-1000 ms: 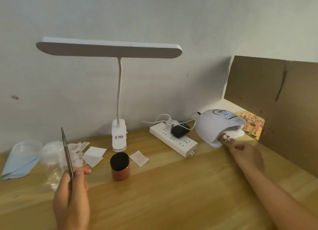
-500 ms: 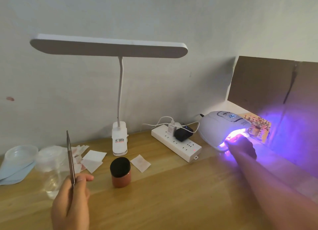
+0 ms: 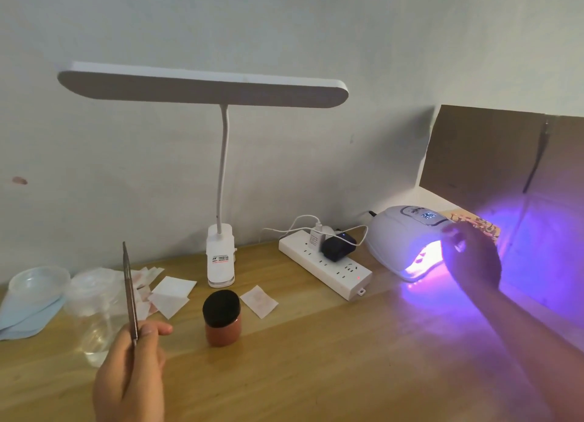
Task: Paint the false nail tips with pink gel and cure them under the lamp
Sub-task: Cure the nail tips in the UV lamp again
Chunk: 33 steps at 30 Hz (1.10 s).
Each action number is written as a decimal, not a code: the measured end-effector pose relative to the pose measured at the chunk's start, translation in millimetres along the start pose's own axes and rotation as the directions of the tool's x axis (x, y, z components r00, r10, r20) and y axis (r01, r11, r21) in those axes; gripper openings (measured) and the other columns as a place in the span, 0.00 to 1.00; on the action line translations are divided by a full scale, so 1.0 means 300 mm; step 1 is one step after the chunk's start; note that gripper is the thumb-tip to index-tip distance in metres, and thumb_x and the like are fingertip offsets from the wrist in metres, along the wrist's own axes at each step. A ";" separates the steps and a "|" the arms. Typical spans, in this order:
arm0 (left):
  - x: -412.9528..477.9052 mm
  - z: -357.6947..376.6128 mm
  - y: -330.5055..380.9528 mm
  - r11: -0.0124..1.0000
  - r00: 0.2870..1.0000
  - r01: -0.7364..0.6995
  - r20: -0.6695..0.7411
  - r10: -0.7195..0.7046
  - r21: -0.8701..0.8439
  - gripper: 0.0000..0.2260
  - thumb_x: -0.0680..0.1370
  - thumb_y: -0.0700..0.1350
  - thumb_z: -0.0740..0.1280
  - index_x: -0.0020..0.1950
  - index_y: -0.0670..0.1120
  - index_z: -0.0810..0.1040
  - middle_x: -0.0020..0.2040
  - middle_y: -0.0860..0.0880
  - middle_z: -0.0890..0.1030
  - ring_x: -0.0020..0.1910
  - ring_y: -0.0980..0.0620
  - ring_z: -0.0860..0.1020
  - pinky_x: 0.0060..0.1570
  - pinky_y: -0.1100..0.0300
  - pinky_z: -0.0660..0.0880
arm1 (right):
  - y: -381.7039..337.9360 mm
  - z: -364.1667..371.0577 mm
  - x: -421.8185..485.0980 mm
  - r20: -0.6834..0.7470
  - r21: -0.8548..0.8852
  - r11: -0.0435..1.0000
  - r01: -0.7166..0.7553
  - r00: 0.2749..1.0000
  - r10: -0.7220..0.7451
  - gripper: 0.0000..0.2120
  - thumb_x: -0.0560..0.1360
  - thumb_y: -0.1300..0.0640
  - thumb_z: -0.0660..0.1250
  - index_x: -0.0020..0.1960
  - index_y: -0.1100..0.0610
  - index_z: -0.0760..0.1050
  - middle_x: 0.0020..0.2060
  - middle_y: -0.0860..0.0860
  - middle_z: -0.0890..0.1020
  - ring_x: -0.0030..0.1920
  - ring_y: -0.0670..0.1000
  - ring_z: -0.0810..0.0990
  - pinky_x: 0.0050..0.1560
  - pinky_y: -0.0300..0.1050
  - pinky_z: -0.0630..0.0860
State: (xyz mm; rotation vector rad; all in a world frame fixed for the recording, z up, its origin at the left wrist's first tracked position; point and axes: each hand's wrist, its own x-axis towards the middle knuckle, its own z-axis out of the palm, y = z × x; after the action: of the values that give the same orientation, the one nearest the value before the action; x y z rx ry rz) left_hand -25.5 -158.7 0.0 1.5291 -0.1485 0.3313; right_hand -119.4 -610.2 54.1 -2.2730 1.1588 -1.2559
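The white curing lamp (image 3: pixel 398 235) at the back right is lit and throws purple light over the desk. Pinkish nail tips (image 3: pixel 422 258) lie inside its mouth, blurred by the glow. My right hand (image 3: pixel 472 260) hovers in front of the mouth, its fingers reaching to the lamp's upper front edge, with nothing visible in them. My left hand (image 3: pixel 129 380) grips a thin metal brush handle (image 3: pixel 129 289) upright at the front left. A pink gel jar (image 3: pixel 222 319) with a black lid stands shut in the middle of the desk.
A white clip desk lamp (image 3: pixel 221 257) stands at the back centre, with a power strip (image 3: pixel 325 268) and its plugs to the right. Square wipes (image 3: pixel 172 292), a clear plastic cup (image 3: pixel 94 314) and a blue cloth (image 3: pixel 25 314) lie at the left. Cardboard (image 3: pixel 493 156) walls the right side.
The curing lamp has switched on with purple light. My right hand went into the lamp's mouth with the nail tips, then rose to its front edge. The left hand stayed still.
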 end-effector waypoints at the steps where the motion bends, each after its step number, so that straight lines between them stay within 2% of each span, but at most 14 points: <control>1: 0.001 0.000 0.004 1.000 1.000 0.000 0.015 0.000 0.010 0.13 0.83 0.39 0.60 0.41 0.44 0.78 0.24 0.46 0.66 0.26 0.51 0.62 0.23 0.60 0.54 | -0.020 -0.003 0.031 0.054 -0.063 0.995 0.083 0.995 -0.080 0.11 0.73 0.60 0.64 0.52 0.49 0.79 0.45 0.52 0.81 0.51 0.61 0.76 0.50 0.51 0.72; 2: 0.003 0.000 0.004 1.000 1.000 -0.012 0.014 0.012 0.029 0.13 0.83 0.39 0.60 0.41 0.44 0.78 0.25 0.45 0.66 0.26 0.51 0.63 0.24 0.60 0.54 | -0.037 0.000 0.072 0.143 -0.154 0.977 0.146 0.982 -0.124 0.14 0.73 0.58 0.64 0.58 0.49 0.79 0.47 0.53 0.82 0.55 0.61 0.75 0.56 0.53 0.71; 4: 0.006 0.000 0.005 1.000 1.000 -0.007 0.001 0.007 0.022 0.13 0.83 0.39 0.60 0.41 0.44 0.78 0.23 0.47 0.66 0.24 0.50 0.63 0.24 0.59 0.54 | -0.090 0.009 0.138 0.341 -0.273 0.952 0.140 0.939 -0.040 0.19 0.74 0.50 0.62 0.65 0.46 0.75 0.55 0.53 0.81 0.61 0.60 0.73 0.63 0.55 0.67; 6: 0.008 -0.002 0.004 1.000 1.000 0.005 0.004 -0.005 0.024 0.13 0.83 0.38 0.59 0.41 0.44 0.78 0.22 0.49 0.65 0.21 0.54 0.61 0.24 0.59 0.53 | -0.107 0.029 0.183 0.448 -0.315 0.944 0.100 0.892 0.055 0.24 0.70 0.44 0.58 0.66 0.43 0.72 0.59 0.51 0.80 0.64 0.59 0.73 0.62 0.52 0.64; 12: 0.005 0.008 0.003 1.000 1.000 -0.015 -0.019 0.016 0.015 0.13 0.83 0.38 0.60 0.40 0.44 0.78 0.21 0.52 0.65 0.21 0.56 0.61 0.22 0.64 0.54 | -0.099 0.058 0.224 0.474 -0.462 0.859 0.221 0.880 0.028 0.17 0.76 0.45 0.56 0.64 0.42 0.69 0.56 0.53 0.80 0.60 0.56 0.76 0.54 0.51 0.60; 15: 0.001 0.006 0.011 0.999 1.000 -0.024 -0.005 0.024 0.027 0.15 0.83 0.39 0.60 0.39 0.49 0.78 0.21 0.51 0.66 0.21 0.56 0.62 0.22 0.65 0.55 | -0.117 0.049 0.236 0.515 -0.488 0.843 0.228 0.855 0.067 0.17 0.77 0.44 0.53 0.64 0.42 0.68 0.57 0.55 0.79 0.61 0.57 0.75 0.60 0.52 0.60; 17: -0.004 0.002 0.014 0.999 0.999 -0.035 0.004 0.035 0.039 0.15 0.83 0.40 0.60 0.39 0.51 0.79 0.22 0.51 0.67 0.21 0.57 0.63 0.22 0.65 0.56 | -0.130 0.028 0.239 0.545 -0.450 0.870 0.202 0.834 0.088 0.16 0.78 0.47 0.53 0.65 0.42 0.68 0.57 0.56 0.79 0.61 0.58 0.75 0.62 0.53 0.62; 19: -0.010 -0.002 0.016 0.998 0.999 -0.049 0.014 0.048 0.051 0.14 0.83 0.41 0.60 0.41 0.50 0.79 0.23 0.51 0.67 0.22 0.57 0.63 0.22 0.66 0.57 | -0.115 0.015 0.204 0.481 -0.333 0.928 0.170 0.877 0.012 0.16 0.78 0.53 0.56 0.64 0.47 0.70 0.55 0.56 0.80 0.58 0.59 0.77 0.60 0.53 0.65; 21: -0.011 -0.001 0.017 0.997 0.998 -0.058 0.011 0.058 0.056 0.14 0.84 0.41 0.60 0.42 0.51 0.78 0.23 0.52 0.67 0.22 0.57 0.63 0.21 0.66 0.57 | -0.053 0.016 0.102 0.189 -0.159 0.980 0.118 0.978 -0.087 0.13 0.75 0.60 0.60 0.58 0.53 0.74 0.49 0.56 0.82 0.52 0.61 0.79 0.57 0.53 0.67; 22: -0.011 0.000 0.017 0.996 0.998 -0.062 0.006 0.062 0.059 0.14 0.84 0.41 0.60 0.41 0.51 0.78 0.23 0.52 0.68 0.22 0.57 0.63 0.21 0.66 0.57 | -0.015 0.017 0.039 0.053 -0.099 0.991 0.089 0.995 -0.084 0.11 0.74 0.63 0.62 0.55 0.56 0.74 0.43 0.57 0.82 0.47 0.62 0.79 0.55 0.53 0.68; 23: -0.011 0.002 0.016 0.997 0.998 -0.060 0.005 0.060 0.055 0.14 0.84 0.41 0.60 0.41 0.51 0.78 0.23 0.52 0.68 0.22 0.57 0.63 0.21 0.67 0.57 | 0.018 0.021 -0.016 -0.004 -0.064 0.996 0.060 0.998 -0.060 0.12 0.73 0.66 0.63 0.55 0.57 0.72 0.38 0.57 0.80 0.41 0.63 0.78 0.52 0.53 0.69; 25: -0.010 0.004 0.021 0.997 0.999 -0.048 0.007 0.048 0.057 0.13 0.84 0.42 0.60 0.42 0.51 0.78 0.23 0.52 0.67 0.22 0.57 0.64 0.21 0.67 0.58 | 0.060 0.036 -0.067 -0.002 -0.060 0.995 0.074 0.997 -0.075 0.14 0.72 0.67 0.64 0.57 0.60 0.68 0.34 0.58 0.78 0.36 0.65 0.76 0.46 0.54 0.71; 28: -0.002 0.000 0.012 0.998 1.000 -0.029 0.012 0.028 0.060 0.13 0.84 0.42 0.59 0.42 0.50 0.78 0.23 0.52 0.67 0.22 0.57 0.64 0.21 0.67 0.58 | 0.067 0.067 -0.047 -0.073 -0.034 0.995 0.098 0.992 -0.100 0.11 0.74 0.65 0.65 0.54 0.62 0.66 0.34 0.56 0.76 0.36 0.65 0.77 0.45 0.56 0.72; 33: -0.007 0.007 0.029 0.999 1.000 -0.012 -0.006 0.012 0.043 0.14 0.84 0.42 0.60 0.41 0.51 0.79 0.22 0.53 0.66 0.21 0.57 0.62 0.21 0.66 0.56 | 0.103 0.129 -0.006 0.018 0.024 0.993 -0.114 0.993 0.114 0.11 0.77 0.57 0.65 0.54 0.57 0.64 0.38 0.55 0.78 0.39 0.60 0.76 0.40 0.48 0.66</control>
State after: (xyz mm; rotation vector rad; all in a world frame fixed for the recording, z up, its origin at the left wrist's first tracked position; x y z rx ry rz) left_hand -30.0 -161.0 7.7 1.5704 -0.1464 0.3505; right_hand -104.2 -632.7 12.7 -2.1624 1.2412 -1.1991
